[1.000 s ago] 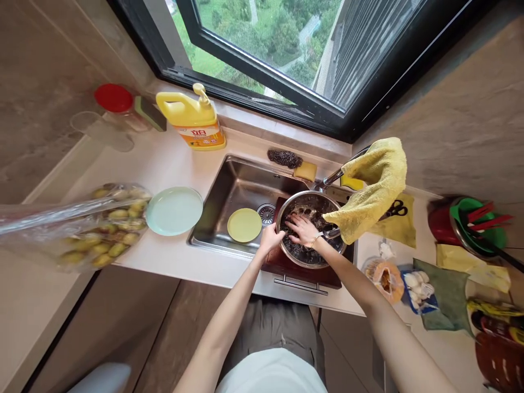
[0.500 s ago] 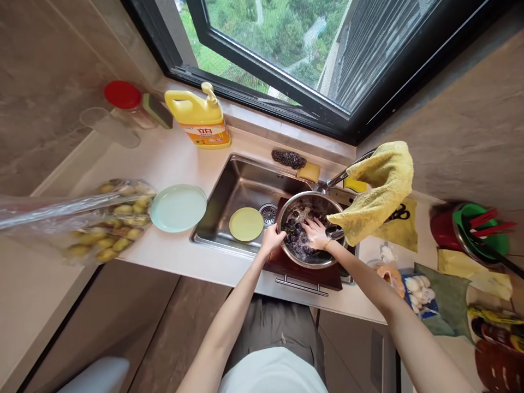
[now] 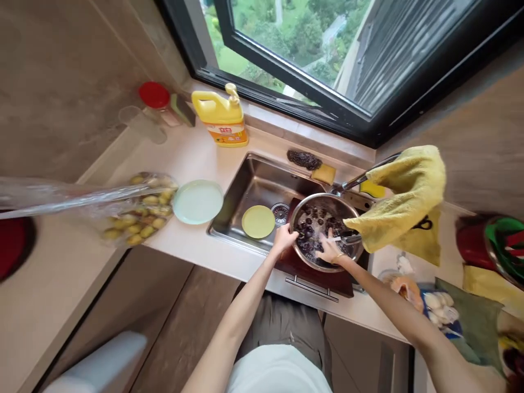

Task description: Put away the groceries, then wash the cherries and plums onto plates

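Here, a yellow cloth [image 3: 405, 202] over the sink [image 3: 254, 180] hides the right rim of the steel bowl [image 3: 319, 195]. The single bowl, at the sink's right end, holds wet dark fruits [image 3: 313, 224], too blurred to count. The left hand [image 3: 285, 238] is clamped on its near rim. The right hand [image 3: 329, 250] lies inside, fingers spread. Two plates: yellow plate [image 3: 257, 221] in the sink, pale green plate [image 3: 198, 201] just left of it.

Head-worn view, steeply down from above onto sink [image 3: 245, 180] and counter [image 3: 192, 158].
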A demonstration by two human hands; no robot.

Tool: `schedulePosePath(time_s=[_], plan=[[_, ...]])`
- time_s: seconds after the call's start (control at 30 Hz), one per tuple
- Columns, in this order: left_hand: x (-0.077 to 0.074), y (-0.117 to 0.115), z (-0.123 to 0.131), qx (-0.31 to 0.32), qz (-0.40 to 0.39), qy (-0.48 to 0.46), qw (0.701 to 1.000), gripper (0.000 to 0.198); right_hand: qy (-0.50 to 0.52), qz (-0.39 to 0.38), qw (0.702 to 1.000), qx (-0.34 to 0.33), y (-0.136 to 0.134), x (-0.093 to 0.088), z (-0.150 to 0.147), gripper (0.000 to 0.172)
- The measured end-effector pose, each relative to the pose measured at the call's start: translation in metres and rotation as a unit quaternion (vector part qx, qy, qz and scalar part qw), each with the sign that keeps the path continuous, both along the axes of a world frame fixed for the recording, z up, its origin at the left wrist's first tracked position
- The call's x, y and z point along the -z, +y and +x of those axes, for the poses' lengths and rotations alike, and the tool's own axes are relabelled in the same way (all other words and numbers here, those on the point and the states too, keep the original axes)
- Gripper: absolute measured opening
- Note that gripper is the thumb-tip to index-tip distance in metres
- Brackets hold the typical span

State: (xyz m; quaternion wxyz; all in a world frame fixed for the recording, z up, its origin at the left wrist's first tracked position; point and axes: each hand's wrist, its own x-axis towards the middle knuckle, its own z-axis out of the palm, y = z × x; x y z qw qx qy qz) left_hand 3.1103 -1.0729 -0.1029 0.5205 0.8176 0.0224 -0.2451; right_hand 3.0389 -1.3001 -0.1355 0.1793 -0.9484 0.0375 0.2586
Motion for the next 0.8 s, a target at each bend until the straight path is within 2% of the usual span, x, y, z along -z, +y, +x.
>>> schedulePosePath(time_s=[0.07,0.13,0.17,0.23,0.3,0.33,0.37,0.4,0.47,0.5,0.53,0.6,0.63,0.7,0.8], plan=[[0.001,0.000,0.000,-0.004,0.011,0.002,1.000,0.010,-0.009,0.005,1.000,-0.003,0.003,-0.001,0.001,0.065],[0.003,0.002,0.001,-0.005,0.017,0.004,1.000,0.010,-0.087,-0.006,0.996,-0.006,0.011,-0.006,0.010,0.055],[0.004,0.002,0.001,-0.005,0.017,0.004,1.000,0.010,-0.130,-0.009,0.991,-0.031,0.017,-0.010,0.017,0.054],[0.004,0.004,0.000,-0.002,0.013,0.002,1.000,0.012,-0.185,0.008,0.972,-0.145,0.030,-0.016,0.032,0.056],[0.005,0.005,0.000,-0.001,0.005,0.000,1.000,0.015,-0.180,0.035,0.946,-0.269,0.042,-0.016,0.045,0.055],[0.005,0.006,0.000,-0.001,0.002,0.000,1.000,0.016,-0.167,0.036,0.938,-0.300,0.044,-0.014,0.051,0.052],[0.006,0.006,0.000,-0.002,-0.001,0.001,1.000,0.016,-0.158,0.023,0.941,-0.298,0.045,-0.011,0.055,0.049],[0.006,0.006,0.000,-0.003,-0.003,0.003,1.000,0.016,-0.154,-0.004,0.951,-0.266,0.044,-0.008,0.057,0.047],[0.006,0.006,0.000,-0.005,-0.008,0.006,1.000,0.016,-0.153,-0.075,0.972,-0.161,0.040,-0.006,0.059,0.047],[0.005,0.006,0.000,-0.006,-0.011,0.007,1.000,0.016,-0.150,-0.098,0.975,-0.131,0.037,-0.006,0.059,0.049],[0.005,0.006,-0.001,-0.008,-0.015,0.006,1.000,0.016,-0.141,-0.105,0.975,-0.134,0.034,-0.009,0.058,0.051],[0.004,0.005,-0.001,-0.012,-0.018,0.006,1.000,0.015,-0.114,-0.092,0.971,-0.187,0.031,-0.017,0.057,0.051],[0.003,0.005,-0.001,-0.014,-0.019,0.005,1.000,0.015,-0.101,-0.091,0.972,-0.193,0.030,-0.023,0.055,0.051],[0.003,0.004,-0.001,-0.015,-0.023,0.009,1.000,0.015,-0.090,-0.102,0.980,-0.144,0.029,-0.036,0.049,0.055],[0.005,0.007,0.000,-0.017,-0.025,0.019,0.999,0.015,-0.145,-0.091,0.984,-0.039,0.021,-0.053,0.025,0.057]])
